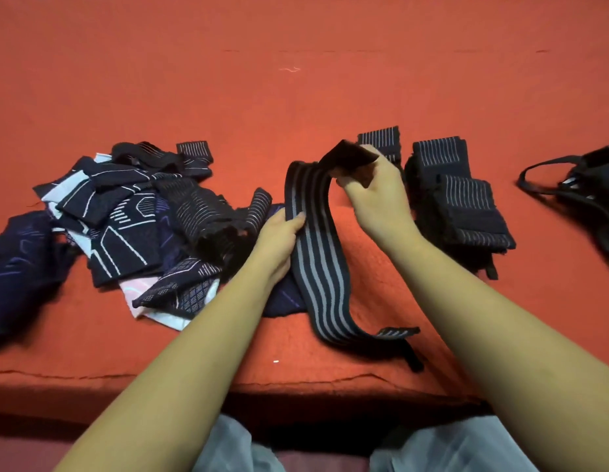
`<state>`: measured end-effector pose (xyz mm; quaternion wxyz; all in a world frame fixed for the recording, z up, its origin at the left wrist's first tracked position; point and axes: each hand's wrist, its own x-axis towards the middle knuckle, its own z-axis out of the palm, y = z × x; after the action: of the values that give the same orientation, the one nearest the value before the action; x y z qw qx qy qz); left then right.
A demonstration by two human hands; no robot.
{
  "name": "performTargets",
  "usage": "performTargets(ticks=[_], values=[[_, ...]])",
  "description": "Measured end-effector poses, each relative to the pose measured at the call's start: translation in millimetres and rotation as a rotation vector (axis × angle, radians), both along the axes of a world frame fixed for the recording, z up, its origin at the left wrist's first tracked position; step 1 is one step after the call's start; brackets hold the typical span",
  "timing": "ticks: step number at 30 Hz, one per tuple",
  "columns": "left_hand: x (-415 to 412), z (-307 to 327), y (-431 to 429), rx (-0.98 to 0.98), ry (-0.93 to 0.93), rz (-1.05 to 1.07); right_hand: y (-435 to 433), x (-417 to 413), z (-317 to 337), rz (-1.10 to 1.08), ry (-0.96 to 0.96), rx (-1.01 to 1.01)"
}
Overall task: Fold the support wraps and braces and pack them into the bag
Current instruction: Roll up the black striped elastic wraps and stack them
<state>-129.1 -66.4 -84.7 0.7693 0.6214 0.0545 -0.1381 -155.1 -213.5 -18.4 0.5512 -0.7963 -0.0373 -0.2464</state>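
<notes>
Head view has both of your hands on one striped wrap [318,260] at the middle of the orange-covered table [296,80]. Your left hand [279,240] grips the wrap's left edge, thumb on top and fingers curled under the band. Your right hand [378,199] pinches the plain black end of the wrap and holds it raised, so the band arches up from the left hand to the right. The rest of the wrap trails toward you across the table, and its far end, with a thin black tab, lies near the front edge [92,374].

Just left of your left hand is a loose pile of braces [126,216], dark with white and purple lines, spread out to the left border of the picture. Just right of your right hand sit the folded wraps [466,206], stacked and overlapping, with one more folded wrap [381,136] showing behind your fingers. Bare orange cloth runs wide behind all of these, and there is a bare strip between the folded wraps and the bag [589,185].

That black bag lies at the far right, partly cut off, a strap looped out toward the folded wraps. You cannot tell from here what is inside it.
</notes>
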Motion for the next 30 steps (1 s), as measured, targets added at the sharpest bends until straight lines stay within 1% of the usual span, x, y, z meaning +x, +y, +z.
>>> performTargets(ticks=[2,7,10,15,18,26,30], values=[[17.1,-3.7,-7.9,-0.074,0.015,0.004,-1.3,8.8,-16.2,-0.006,-0.017,-0.044],[39.5,-10.4,-16.5,-0.293,0.004,-0.041,0.8,27.1,-68.3,0.069,0.000,-0.039],[49.4,-18.3,-11.8,-0.320,-0.002,-0.053,1.5,34.9,-87.4,0.084,-0.007,0.006],[59.8,-18.3,-7.0,-0.239,0.012,-0.094,-17.5,51.4,-77.3,0.078,-0.021,0.156],[58.6,-17.4,-5.0,-0.232,0.028,-0.150,-23.3,49.6,-75.2,0.082,-0.013,0.174],[50.7,-15.4,-8.5,-0.389,0.010,-0.101,-23.5,42.4,-69.1,-0.001,0.029,0.076],[48.3,-14.6,-10.1,-0.449,0.004,-0.105,-24.1,33.1,-60.1,0.163,0.085,0.200]])
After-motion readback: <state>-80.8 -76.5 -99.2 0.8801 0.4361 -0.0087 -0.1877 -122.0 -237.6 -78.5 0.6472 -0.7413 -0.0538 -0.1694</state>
